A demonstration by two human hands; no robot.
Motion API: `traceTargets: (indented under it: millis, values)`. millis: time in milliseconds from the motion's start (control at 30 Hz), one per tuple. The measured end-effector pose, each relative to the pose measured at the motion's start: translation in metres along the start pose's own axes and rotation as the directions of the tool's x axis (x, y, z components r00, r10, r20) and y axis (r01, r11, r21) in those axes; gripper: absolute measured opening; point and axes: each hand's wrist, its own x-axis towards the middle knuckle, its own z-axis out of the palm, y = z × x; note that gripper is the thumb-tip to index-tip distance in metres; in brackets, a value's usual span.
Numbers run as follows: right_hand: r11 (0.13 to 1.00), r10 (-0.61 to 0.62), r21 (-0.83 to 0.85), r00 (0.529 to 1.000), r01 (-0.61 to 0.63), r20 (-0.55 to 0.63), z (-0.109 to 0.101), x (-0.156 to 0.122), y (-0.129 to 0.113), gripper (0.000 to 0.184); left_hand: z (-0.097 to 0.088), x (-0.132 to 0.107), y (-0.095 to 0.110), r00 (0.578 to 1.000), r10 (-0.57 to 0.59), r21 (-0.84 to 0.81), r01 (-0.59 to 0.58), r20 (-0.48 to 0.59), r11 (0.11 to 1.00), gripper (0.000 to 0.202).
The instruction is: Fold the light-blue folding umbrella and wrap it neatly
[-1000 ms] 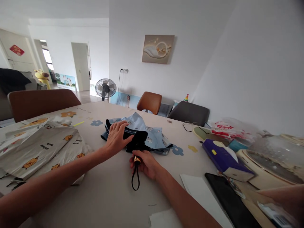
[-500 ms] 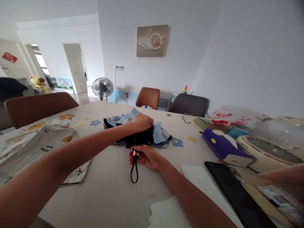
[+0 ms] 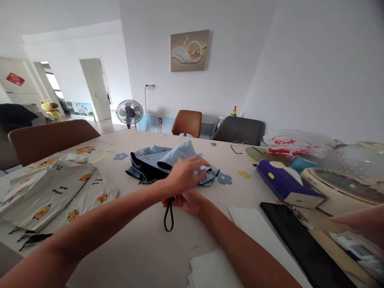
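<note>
A folding umbrella lies on the table with its light blue, black-lined canopy [image 3: 180, 152] bunched in loose folds. My right hand [image 3: 190, 202] is closed around its handle, where a black wrist loop [image 3: 169, 218] hangs toward me. Above that wrist, my left hand [image 3: 187, 174] crosses over at the near right side of the canopy. Its thumb and fingers are apart, and it seems to hold nothing. It hides part of the folds and most of the handle.
A cartoon-print cloth [image 3: 69, 188] lies at left. To the right are a purple tissue box [image 3: 285, 180], a black tablet-like slab [image 3: 300, 240], white paper [image 3: 216, 268] and eyeglasses [image 3: 237, 148]. Another person's arm [image 3: 360, 220] reaches in at the right edge. Chairs stand beyond the table.
My left hand has moved from the canopy's middle to the right and nearer me, its fingers now apart. A blue fold stands higher over the black lining. My right hand stays at the handle.
</note>
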Motion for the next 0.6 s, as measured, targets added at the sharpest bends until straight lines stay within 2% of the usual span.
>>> traceTargets:
  millis: [33,67,100,133,200,267,333,433,500,600]
  values:
    - [1.0,0.018,0.014,0.999,-0.018,0.028,0.001,0.001,0.0,0.02,-0.013,-0.003,-0.013,0.993,-0.086,0.03,0.089,-0.08,0.996,0.025]
    - [0.999,0.034,0.032,0.998,-0.035,0.057,0.001,0.002,0.0,0.019,-0.025,-0.006,-0.028,0.966,-0.198,0.069,0.211,-0.167,0.975,0.028]
    - [0.998,0.044,0.049,0.996,-0.048,0.081,0.001,0.003,0.0,0.019,-0.033,-0.008,-0.044,0.924,-0.307,0.093,0.335,-0.229,0.938,0.033]
    - [0.997,0.048,0.063,0.994,-0.054,0.094,0.001,0.003,0.0,0.019,-0.039,-0.011,-0.06,0.881,-0.404,0.094,0.437,-0.244,0.895,0.042]
    - [0.996,0.049,0.072,0.994,-0.057,0.1,0.0,0.003,0.0,0.019,-0.044,-0.017,-0.088,0.79,-0.585,0.001,0.595,-0.182,0.804,0.054]
    - [0.997,0.047,0.064,0.994,-0.054,0.095,0.0,0.002,0.0,0.018,-0.044,-0.021,-0.105,0.735,-0.673,-0.109,0.665,-0.08,0.739,0.063]
    - [0.997,0.041,0.059,0.995,-0.046,0.089,0.0,0.002,0.0,0.017,-0.042,-0.021,-0.109,0.743,-0.665,-0.182,0.666,0.075,0.724,0.065]
    - [0.997,0.04,0.063,0.996,-0.044,0.079,0.002,0.001,-0.001,0.016,-0.04,-0.011,-0.103,0.808,-0.535,-0.216,0.584,0.246,0.783,0.053]
    - [0.997,0.044,0.065,0.997,-0.049,0.068,0.002,0.001,0.0,0.016,-0.039,-0.001,-0.095,0.831,-0.499,-0.213,0.549,0.246,0.808,0.036]
    - [0.996,0.044,0.07,0.997,-0.049,0.064,0.001,0.002,0.001,0.016,-0.034,0.014,-0.082,0.848,-0.513,-0.24,0.529,0.131,0.814,0.019]
